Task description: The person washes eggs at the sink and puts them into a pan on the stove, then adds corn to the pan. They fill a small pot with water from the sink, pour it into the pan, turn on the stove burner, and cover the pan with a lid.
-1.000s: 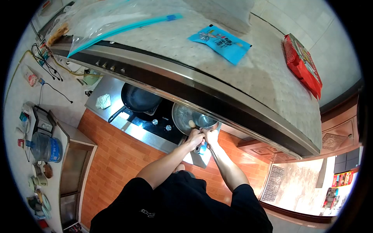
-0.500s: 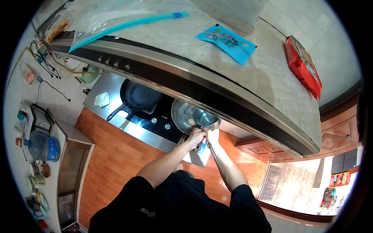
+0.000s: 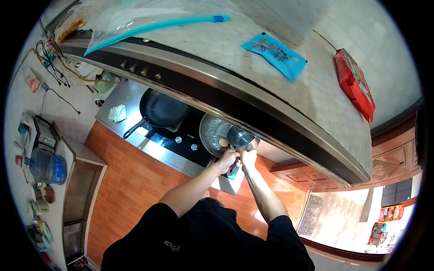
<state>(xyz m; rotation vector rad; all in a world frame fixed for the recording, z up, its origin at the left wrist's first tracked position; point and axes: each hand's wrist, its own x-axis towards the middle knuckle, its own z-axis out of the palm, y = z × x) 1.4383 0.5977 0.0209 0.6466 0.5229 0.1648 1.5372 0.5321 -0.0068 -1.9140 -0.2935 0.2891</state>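
My left hand [image 3: 229, 158] and my right hand [image 3: 247, 158] are closed side by side at the near rim of a wide metal pan [image 3: 208, 131] on the right side of the stove. Beyond my right hand, a deep round steel vessel like a ladle [image 3: 238, 137] hangs over the pan, apparently held by its handle. A small pale round thing [image 3: 223, 142] shows in the pan near my left hand; what that hand grips is hidden. A dark handle [image 3: 233, 170] sticks out beneath my hands. The pan's far side is hidden under the hood.
A range hood [image 3: 217, 90] overhangs the stove, with a blue packet [image 3: 278, 56] and a red packet [image 3: 355, 83] on top. A black frying pan [image 3: 162, 108] and a white cloth [image 3: 118, 113] lie left. A water jug [image 3: 49, 168] stands on the left-hand cabinet.
The view has shifted slightly. My hands stay at the pan's rim, and the steel ladle has moved very little.
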